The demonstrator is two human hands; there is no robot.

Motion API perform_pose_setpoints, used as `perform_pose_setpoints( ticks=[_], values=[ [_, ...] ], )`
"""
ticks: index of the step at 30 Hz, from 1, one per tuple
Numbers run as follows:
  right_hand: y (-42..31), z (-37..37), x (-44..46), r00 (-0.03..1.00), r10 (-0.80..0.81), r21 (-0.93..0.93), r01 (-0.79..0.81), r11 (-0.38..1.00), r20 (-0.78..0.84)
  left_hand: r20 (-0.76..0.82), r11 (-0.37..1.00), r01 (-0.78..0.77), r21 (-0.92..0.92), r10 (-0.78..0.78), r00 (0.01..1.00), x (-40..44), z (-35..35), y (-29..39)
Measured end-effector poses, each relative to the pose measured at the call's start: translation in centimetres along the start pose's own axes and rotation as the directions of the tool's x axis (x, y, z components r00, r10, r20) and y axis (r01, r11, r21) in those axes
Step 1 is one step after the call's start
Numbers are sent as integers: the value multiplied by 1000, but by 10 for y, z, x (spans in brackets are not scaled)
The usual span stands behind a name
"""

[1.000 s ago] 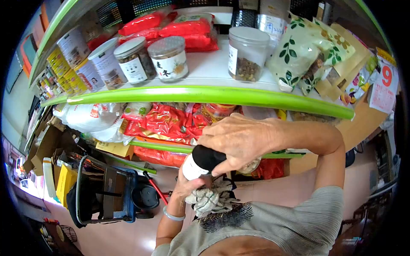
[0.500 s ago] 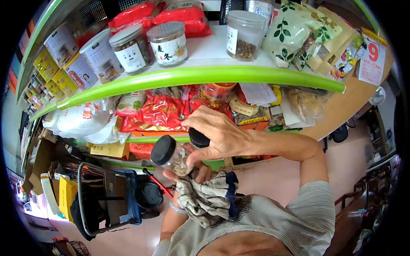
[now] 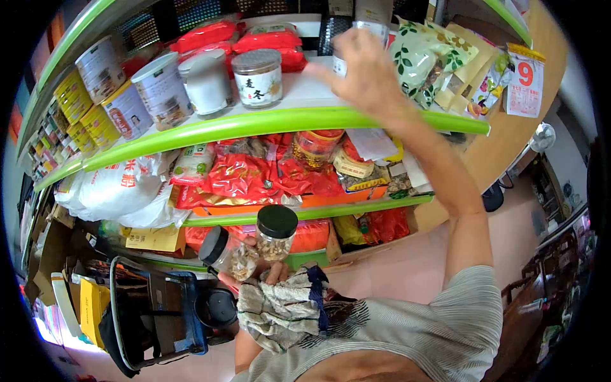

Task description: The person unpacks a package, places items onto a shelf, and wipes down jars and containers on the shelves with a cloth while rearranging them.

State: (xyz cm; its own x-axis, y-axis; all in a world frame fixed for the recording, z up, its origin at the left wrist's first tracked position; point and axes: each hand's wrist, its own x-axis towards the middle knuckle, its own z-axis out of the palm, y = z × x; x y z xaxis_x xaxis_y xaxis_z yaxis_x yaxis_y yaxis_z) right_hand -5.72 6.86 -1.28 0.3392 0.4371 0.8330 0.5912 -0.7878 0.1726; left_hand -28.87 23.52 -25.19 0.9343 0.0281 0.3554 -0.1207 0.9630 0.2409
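Note:
My left hand (image 3: 275, 272) is wrapped round two small clear jars with black lids, a tilted one (image 3: 232, 256) and a more upright one (image 3: 276, 234), both with pale dried pieces inside. A checked cloth (image 3: 283, 305) hangs at that hand. Over the upper shelf (image 3: 305, 118) my right hand (image 3: 368, 76) is raised, blurred, with its fingers spread in front of a clear jar (image 3: 340, 66) that it mostly hides. Whether it touches this jar I cannot tell. A grey-lidded jar (image 3: 258, 79) stands to its left.
Several tins (image 3: 159, 92), red packets (image 3: 270, 41) and a leaf-patterned bag (image 3: 417, 60) fill the upper shelf. Red bags (image 3: 245, 169) and a white sack (image 3: 118, 191) lie below its green edge. A cart (image 3: 159, 312) stands at lower left, and a calendar (image 3: 525, 79) hangs at right.
My right hand has let go of the black-lidded jar and moved up to the upper shelf. My left hand now holds both small jars, slightly lower and further left. The view has shifted.

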Motion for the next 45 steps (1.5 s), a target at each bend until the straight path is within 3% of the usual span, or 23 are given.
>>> perform_pose_setpoints(
  ticks=[2, 4, 5, 9, 10, 13, 17, 18, 25, 28, 34, 37, 38, 40, 45],
  values=[
    [24, 3, 32, 959, 244, -365, -178, 914, 145, 72, 997, -32, 64, 27, 997, -3, -12, 5],
    [46, 10, 55, 825, 373, -296, -263, 918, 424, -141, 995, -100, 29, 103, 985, -11, -8, 5],
    [57, 18, 62, 799, 360, -274, -253, 928, 481, -245, 991, -135, 15, 135, 960, -15, -7, 6],
    [57, 23, 78, 701, 294, -186, -228, 956, 649, -278, 976, -205, 79, 219, 935, -32, -13, 13],
    [50, 17, 83, 681, 275, -162, -225, 961, 679, -179, 968, -177, 178, 208, 962, -37, -18, 20],
    [41, 14, 86, 664, 71, 114, -230, 966, 744, -196, 971, -195, 139, 220, 956, -45, -24, 29],
    [47, 35, 97, 700, -93, 325, -207, 923, 708, -51, 966, -180, 185, 193, 980, -56, -39, 35],
    [46, 37, 94, 743, -94, 418, -262, 870, 662, -73, 963, -185, 198, 203, 977, -57, -38, 36],
    [47, 38, 96, 692, -310, 609, -234, 758, 652, -119, 944, -175, 279, 215, 969, -62, -37, 40],
    [46, 43, 94, 728, -289, 657, -284, 698, 622, -112, 949, -178, 262, 213, 970, -59, -35, 39],
    [64, 58, 97, 706, -238, 659, -410, 631, 667, -110, 935, -179, 306, 222, 969, -59, -40, 35],
    [68, 61, 94, 691, -273, 695, -452, 559, 669, -96, 953, -217, 213, 241, 966, -59, -36, 33],
    [76, 67, 93, 722, -331, 729, -339, 595, 607, -127, 957, -225, 186, 250, 960, -60, -30, 34],
    [69, 60, 91, 698, -339, 743, -416, 524, 630, -154, 961, -224, 163, 249, 956, -59, -25, 35],
    [66, 56, 91, 662, -355, 735, -471, 488, 660, -68, 956, -150, 251, 172, 983, -52, -30, 36]
  ],
)
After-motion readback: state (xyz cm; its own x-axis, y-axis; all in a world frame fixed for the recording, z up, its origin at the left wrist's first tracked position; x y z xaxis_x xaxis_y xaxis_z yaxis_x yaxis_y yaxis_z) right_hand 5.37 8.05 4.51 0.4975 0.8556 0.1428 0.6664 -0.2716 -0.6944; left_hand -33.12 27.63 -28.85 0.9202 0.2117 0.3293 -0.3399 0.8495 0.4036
